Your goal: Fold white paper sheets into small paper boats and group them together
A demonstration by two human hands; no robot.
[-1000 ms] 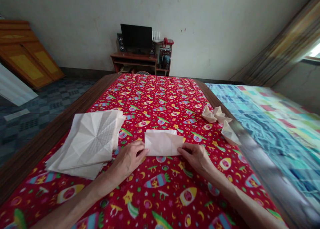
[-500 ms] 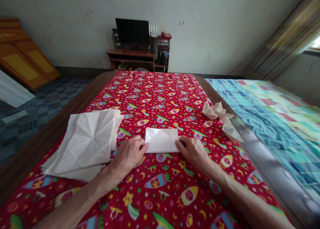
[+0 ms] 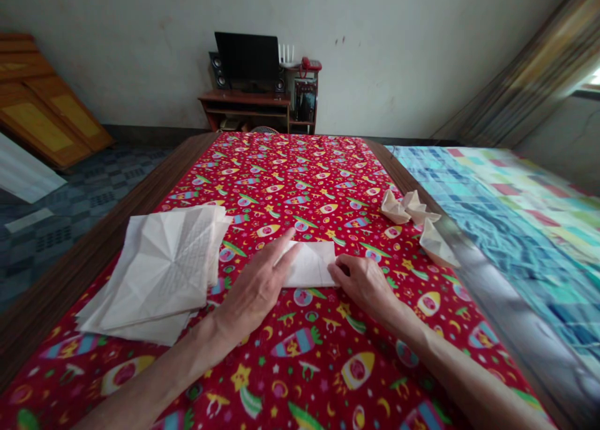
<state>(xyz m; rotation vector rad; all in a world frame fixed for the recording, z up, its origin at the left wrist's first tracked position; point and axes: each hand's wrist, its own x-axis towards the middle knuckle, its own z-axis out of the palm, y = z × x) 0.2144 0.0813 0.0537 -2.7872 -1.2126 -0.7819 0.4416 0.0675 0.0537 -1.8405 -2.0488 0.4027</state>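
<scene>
A folded sheet of white paper [image 3: 313,266] lies flat on the red patterned cloth [image 3: 300,349], a rectangle with its long side across. My left hand [image 3: 262,280] rests over its left end with fingers stretched out, hiding that edge. At the right edge, my right hand [image 3: 360,280] has its thumb and curled fingers closed on the paper's side. Left of my left hand is a stack of creased paper sheets [image 3: 154,267], the top one marked with fold lines spreading from its middle.
Several small folded paper boats [image 3: 394,208] sit near the table's right edge. Dark wooden table borders [image 3: 154,183] flank the cloth. A bed with a checked blue cover [image 3: 473,230] adjoins on the right. Beyond the far end, a monitor [image 3: 247,58] stands on a desk.
My left hand has let go of the paper's left edge, opened, and slid over its left part. My right hand stays at the right edge.
</scene>
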